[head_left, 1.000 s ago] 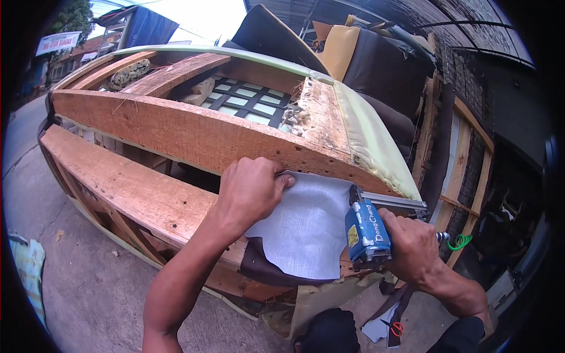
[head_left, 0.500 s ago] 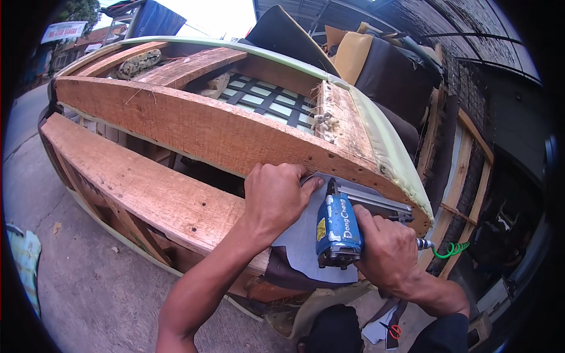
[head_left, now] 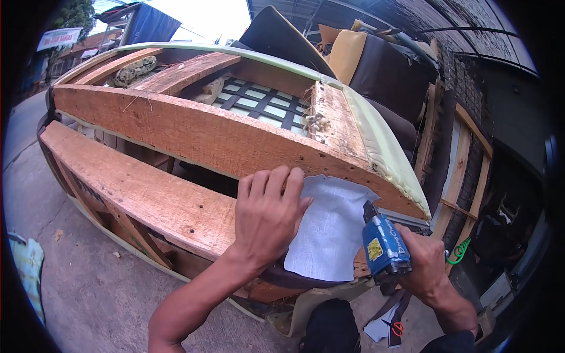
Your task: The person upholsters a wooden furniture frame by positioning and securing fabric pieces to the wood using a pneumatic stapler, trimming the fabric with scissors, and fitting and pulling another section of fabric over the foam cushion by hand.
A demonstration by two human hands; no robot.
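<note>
My left hand (head_left: pixel 268 215) lies at the left edge of the pale grey fabric piece (head_left: pixel 329 229), its fingers bent over the lower edge of the curved wooden beam (head_left: pixel 206 132). Whether those fingers pinch the fabric is hidden. My right hand (head_left: pixel 424 262) is wrapped round a blue staple gun (head_left: pixel 384 244), whose nose is beside the fabric's right edge. The fabric hangs from just under the beam, with dark material (head_left: pixel 282 275) below it. A green coiled hose (head_left: pixel 459 251) shows behind my right hand.
Woven straps (head_left: pixel 259 103) span the inside of the wooden frame. Orange-handled scissors (head_left: pixel 397 328) lie on scraps at the lower right. Padded pieces (head_left: pixel 382 70) are stacked behind the frame. Wooden slats (head_left: pixel 456 176) stand at the right. A dark rounded shape (head_left: pixel 332 326) is at the bottom.
The staple gun was over the fabric near my left thumb half a second ago; it has moved right, off most of the fabric. My left hand has turned, with its fingers now raised against the beam.
</note>
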